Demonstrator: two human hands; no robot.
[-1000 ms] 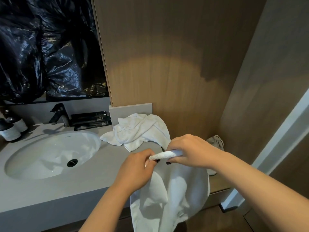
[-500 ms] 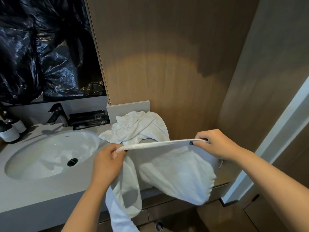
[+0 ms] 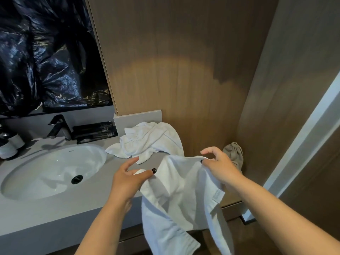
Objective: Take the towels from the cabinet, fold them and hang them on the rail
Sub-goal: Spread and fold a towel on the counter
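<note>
A white towel (image 3: 184, 196) hangs in front of me over the counter's front edge, held at its top by both hands. My left hand (image 3: 128, 179) pinches the towel's left corner between thumb and fingers. My right hand (image 3: 219, 166) pinches the top edge at the right, its index finger lifted off the cloth. The towel sags slack between the hands and drops below the counter. A second white towel (image 3: 147, 140) lies crumpled on the grey counter (image 3: 92, 205) against the wooden wall. No rail or cabinet is in view.
A white oval sink (image 3: 51, 172) with a dark tap (image 3: 58, 127) takes up the counter's left. Two bottles (image 3: 11, 144) stand at far left, a black tray (image 3: 95, 131) behind the sink. A beige cloth (image 3: 233, 153) sits by the wall at right. Black plastic covers the mirror (image 3: 46, 52).
The hands first spread apart, pulling the towel's top edge taut, then came back closer together. The edge is slack now and the towel hangs lower.
</note>
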